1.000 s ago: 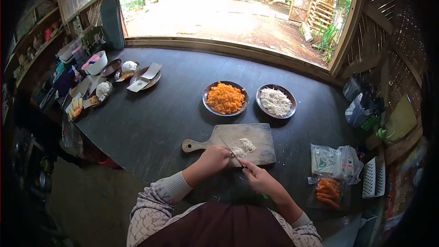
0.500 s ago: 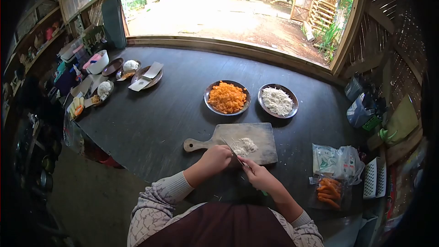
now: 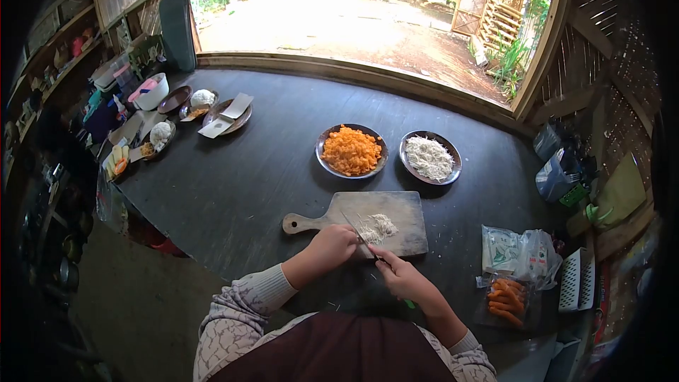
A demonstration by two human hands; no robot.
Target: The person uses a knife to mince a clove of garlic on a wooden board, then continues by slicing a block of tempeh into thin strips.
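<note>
In the head view my right hand (image 3: 404, 277) is closed round the handle of a knife (image 3: 362, 238). The blade slants up and left across the near edge of a wooden cutting board (image 3: 342, 202). My left hand (image 3: 334, 246) rests on the board's near-left part with its fingers curled, right beside the blade; whatever is under those fingers is hidden. Just beyond the blade lies a small pile of pale, finely shredded food (image 3: 382, 225) on the board.
Behind the board stand a plate of chopped orange food (image 3: 351, 151) and a plate of white shreds (image 3: 429, 158). Bagged carrots (image 3: 506, 301), plastic packets (image 3: 520, 251) and a white perforated basket (image 3: 578, 279) lie at the right. Several small plates (image 3: 228, 117) sit at the far left.
The knife has tilted slightly, so more of its blade shows beside my left fingers. Both hands stay in nearly the same place, and the shredded pile looks about the same.
</note>
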